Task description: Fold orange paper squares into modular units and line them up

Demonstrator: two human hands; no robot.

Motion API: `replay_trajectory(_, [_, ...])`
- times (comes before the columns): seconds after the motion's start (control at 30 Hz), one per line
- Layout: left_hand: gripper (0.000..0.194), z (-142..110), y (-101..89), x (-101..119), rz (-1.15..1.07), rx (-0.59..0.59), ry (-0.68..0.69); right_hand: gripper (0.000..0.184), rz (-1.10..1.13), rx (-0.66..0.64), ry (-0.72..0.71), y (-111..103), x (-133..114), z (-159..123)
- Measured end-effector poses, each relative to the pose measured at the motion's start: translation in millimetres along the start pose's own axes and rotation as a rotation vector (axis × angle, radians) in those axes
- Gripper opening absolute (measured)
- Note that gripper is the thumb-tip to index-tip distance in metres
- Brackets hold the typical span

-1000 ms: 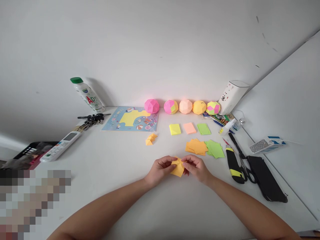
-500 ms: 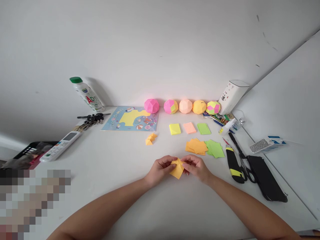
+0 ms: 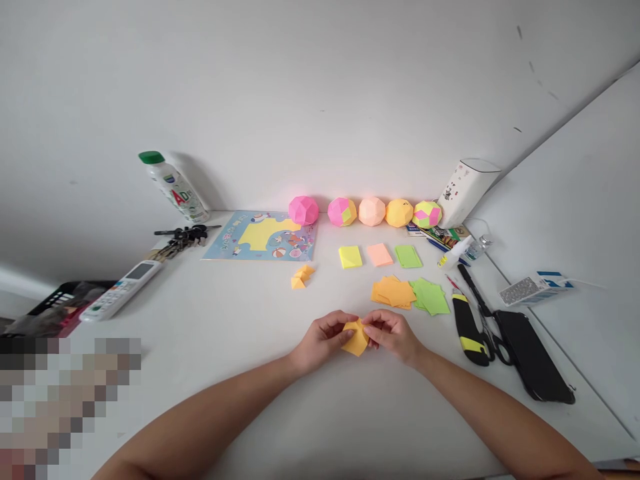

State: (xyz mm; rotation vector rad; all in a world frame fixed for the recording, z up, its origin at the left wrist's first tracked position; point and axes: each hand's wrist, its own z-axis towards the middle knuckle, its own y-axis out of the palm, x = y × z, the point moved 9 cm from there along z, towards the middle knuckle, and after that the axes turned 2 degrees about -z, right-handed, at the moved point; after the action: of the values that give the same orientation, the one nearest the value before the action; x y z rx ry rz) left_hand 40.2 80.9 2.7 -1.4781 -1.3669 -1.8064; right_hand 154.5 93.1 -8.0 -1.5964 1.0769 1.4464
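Observation:
Between my two hands, over the near middle of the white table, is an orange sheet of paper [image 3: 357,343] with creases in it. My left hand [image 3: 323,340] pinches its left side, thumb on top. On the right side, my right hand [image 3: 393,335] grips it between thumb and fingers; some fingertips are hidden behind the paper. Beyond my hands lie a loose stack of orange paper [image 3: 393,292] and a fanned stack of green paper [image 3: 430,297]. Farther left sits a small folded orange paper piece [image 3: 302,277].
Several faceted paper balls, such as a pink one [image 3: 303,210], line the wall. Yellow, pink and green pads, like the yellow pad [image 3: 350,257], lie before them. At right are a cutter [image 3: 469,330], scissors [image 3: 487,327] and a black case [image 3: 533,357]; at left, a bottle [image 3: 175,189] and remote [image 3: 121,291].
The orange paper has tilted slightly and its left edge looks more folded in between my fingers. Both hands stay in nearly the same place.

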Motion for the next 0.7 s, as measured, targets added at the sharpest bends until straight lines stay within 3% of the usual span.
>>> replay_trajectory(0.37, [0.021, -0.2, -1.7, -2.6, -0.001, -0.007, -0.001, 0.016, 0.002, -0.048, -0.019, 7.0, -5.8, -2.0])
replay_trajectory(0.7, [0.022, 0.7, -6.5, -6.1, -0.022, 0.034, -0.006, 0.014, -0.095, -0.003, -0.094, 6.1, -12.0, -3.6])
